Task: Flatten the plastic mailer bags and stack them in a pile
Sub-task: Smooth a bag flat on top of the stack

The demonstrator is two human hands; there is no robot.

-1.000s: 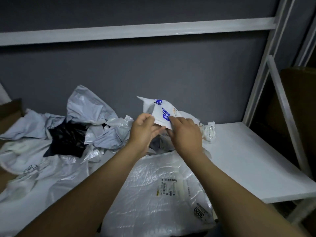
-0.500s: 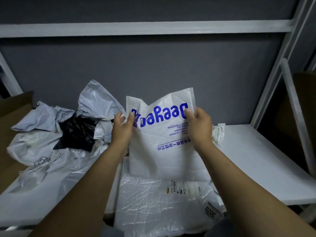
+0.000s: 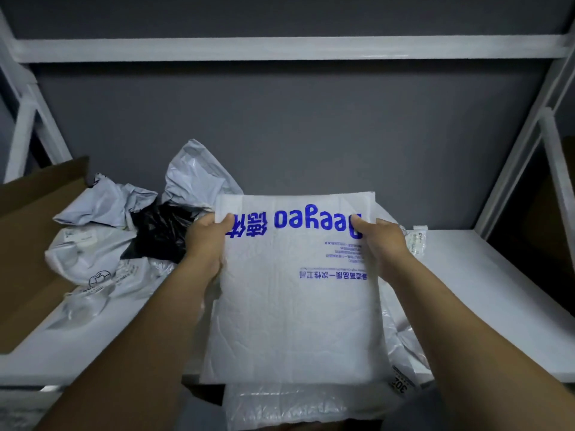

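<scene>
The folded white mailer [image 3: 295, 306] has been spread open, flat between both hands.

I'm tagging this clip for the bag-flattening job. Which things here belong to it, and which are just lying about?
Part of the job:
- white printed mailer, held by left hand and right hand
- clear flattened bag under it
- crumpled grey bags
- black bag

Lying about:
- cardboard box
- white shelf
</scene>
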